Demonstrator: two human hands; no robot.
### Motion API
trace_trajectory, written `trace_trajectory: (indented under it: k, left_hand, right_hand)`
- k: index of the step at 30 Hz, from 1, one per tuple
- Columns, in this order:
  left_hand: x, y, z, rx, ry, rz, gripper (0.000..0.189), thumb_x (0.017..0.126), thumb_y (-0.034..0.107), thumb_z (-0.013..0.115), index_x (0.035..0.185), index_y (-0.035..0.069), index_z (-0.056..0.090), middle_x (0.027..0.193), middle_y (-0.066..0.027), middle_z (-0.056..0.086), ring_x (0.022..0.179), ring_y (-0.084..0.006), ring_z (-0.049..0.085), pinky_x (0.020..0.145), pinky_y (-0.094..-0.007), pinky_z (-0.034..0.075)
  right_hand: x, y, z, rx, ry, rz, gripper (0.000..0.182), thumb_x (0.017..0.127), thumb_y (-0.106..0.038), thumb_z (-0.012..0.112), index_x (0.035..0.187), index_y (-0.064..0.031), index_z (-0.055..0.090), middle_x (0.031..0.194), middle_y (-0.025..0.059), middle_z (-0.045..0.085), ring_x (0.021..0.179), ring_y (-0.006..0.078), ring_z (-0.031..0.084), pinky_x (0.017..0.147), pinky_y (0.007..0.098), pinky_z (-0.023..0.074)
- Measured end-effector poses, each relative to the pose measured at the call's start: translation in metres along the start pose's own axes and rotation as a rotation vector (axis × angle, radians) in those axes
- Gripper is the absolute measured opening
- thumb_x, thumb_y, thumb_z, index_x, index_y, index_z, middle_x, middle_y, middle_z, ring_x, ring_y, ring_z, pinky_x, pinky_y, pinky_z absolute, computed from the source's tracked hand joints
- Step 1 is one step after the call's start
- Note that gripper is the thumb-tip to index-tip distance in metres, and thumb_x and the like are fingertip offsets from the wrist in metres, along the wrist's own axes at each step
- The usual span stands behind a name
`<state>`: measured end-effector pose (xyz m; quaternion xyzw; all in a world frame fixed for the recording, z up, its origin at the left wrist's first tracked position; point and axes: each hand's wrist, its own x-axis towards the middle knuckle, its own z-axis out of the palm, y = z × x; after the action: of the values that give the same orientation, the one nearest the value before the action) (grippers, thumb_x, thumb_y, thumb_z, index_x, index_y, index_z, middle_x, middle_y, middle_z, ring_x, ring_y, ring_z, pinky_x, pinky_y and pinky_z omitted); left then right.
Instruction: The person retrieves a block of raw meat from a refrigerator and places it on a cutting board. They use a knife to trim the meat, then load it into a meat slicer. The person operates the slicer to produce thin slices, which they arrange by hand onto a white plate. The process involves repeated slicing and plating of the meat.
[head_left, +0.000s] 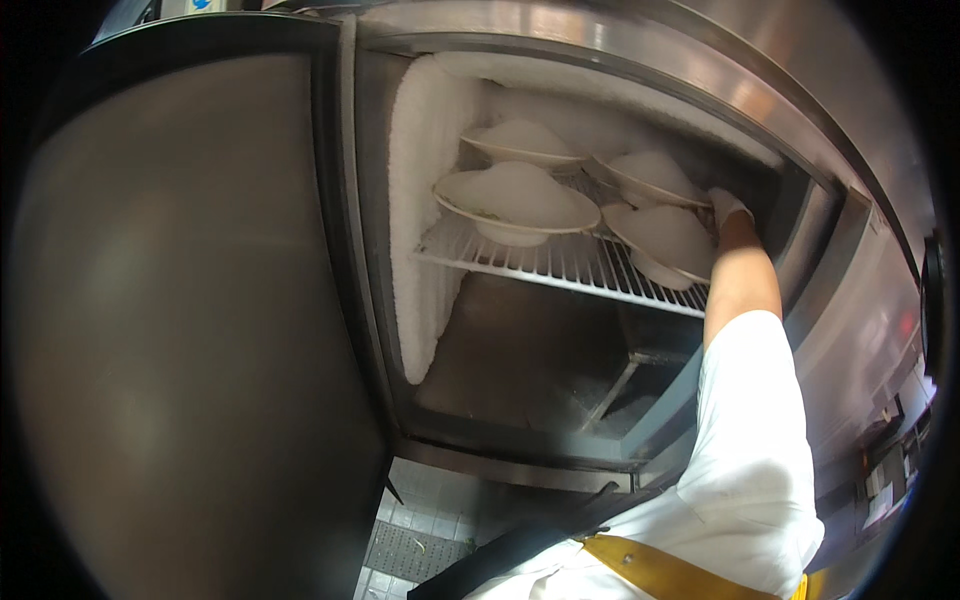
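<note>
My right hand (727, 208), in what looks like a pale glove, reaches deep into an open frosted freezer cabinet (424, 225). It is at the right edge of the dishes, and its fingers are mostly hidden, so any grip does not show. Closest to it are a rear right dish (651, 178) and a front right dish (667, 238), both wide-rimmed and heaped with a white mound. On the left stand a similar front dish (517, 196) and a rear dish (523, 141). A white wire shelf (562, 279) carries them all. My left hand is out of view.
The freezer door (180, 300) stands open along the left. Thick frost (427, 127) lines the cabinet's left side and top. Below the shelf is a dark compartment (525, 345) with a metal bracket (611, 394). A perforated mat (412, 551) lies on the tiled floor (427, 495).
</note>
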<state>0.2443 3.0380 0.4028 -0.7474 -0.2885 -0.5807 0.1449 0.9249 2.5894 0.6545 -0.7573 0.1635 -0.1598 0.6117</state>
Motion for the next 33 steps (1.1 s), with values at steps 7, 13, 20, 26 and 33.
trace_trajectory:
  k: [7,13,20,26,33]
  left_hand:
    - [-0.001,0.002,0.003,0.1,-0.019,0.008,0.02,0.098,0.007,0.047,0.101,-0.003,0.065,0.092,-0.017,0.068,0.078,-0.032,0.065,0.073,-0.0437,0.054]
    - [0.004,-0.007,0.002,0.044,0.011,0.073,0.023,0.099,0.012,0.047,0.099,-0.003,0.065,0.089,-0.0163,0.069,0.077,-0.031,0.066,0.07,-0.0425,0.054]
    - [0.008,-0.05,0.019,-0.096,0.078,0.163,0.025,0.099,0.014,0.048,0.091,0.0,0.067,0.086,-0.0133,0.07,0.071,-0.0286,0.067,0.064,-0.0404,0.054]
    - [0.016,-0.065,0.03,-0.148,0.093,0.189,0.026,0.1,0.017,0.047,0.092,0.001,0.067,0.083,-0.0116,0.07,0.069,-0.0265,0.067,0.061,-0.0385,0.053]
    - [0.018,-0.066,0.028,-0.16,0.108,0.211,0.024,0.099,0.014,0.047,0.09,0.002,0.066,0.081,-0.0098,0.07,0.067,-0.0246,0.067,0.058,-0.0367,0.052]
  right_hand:
    - [0.008,-0.017,-0.006,0.079,-0.229,-0.014,0.02,0.088,-0.013,0.049,0.093,-0.0052,0.067,0.077,0.0074,0.065,0.053,0.0112,0.051,0.044,0.0216,0.0423]
    - [-0.049,-0.024,-0.003,-0.726,-0.187,-0.864,0.026,0.084,0.004,0.045,0.091,0.0057,0.07,0.073,0.0078,0.069,0.057,0.0071,0.056,0.046,0.0177,0.0411]
    - [-0.044,-0.027,-0.01,-0.387,-0.214,-0.714,0.021,0.083,0.002,0.046,0.082,0.0036,0.068,0.075,0.0114,0.069,0.055,0.0147,0.06,0.047,0.0211,0.0444]
    - [-0.057,-0.034,-0.013,-0.122,0.018,-0.482,0.015,0.082,-0.002,0.053,0.081,0.0025,0.068,0.076,0.0114,0.068,0.059,0.0189,0.063,0.049,0.0243,0.0469]
    - [-0.124,-0.035,-0.029,-0.934,0.033,-1.17,0.018,0.084,-0.014,0.062,0.084,0.0035,0.067,0.071,0.0172,0.064,0.061,0.0252,0.062,0.055,0.0314,0.0494]
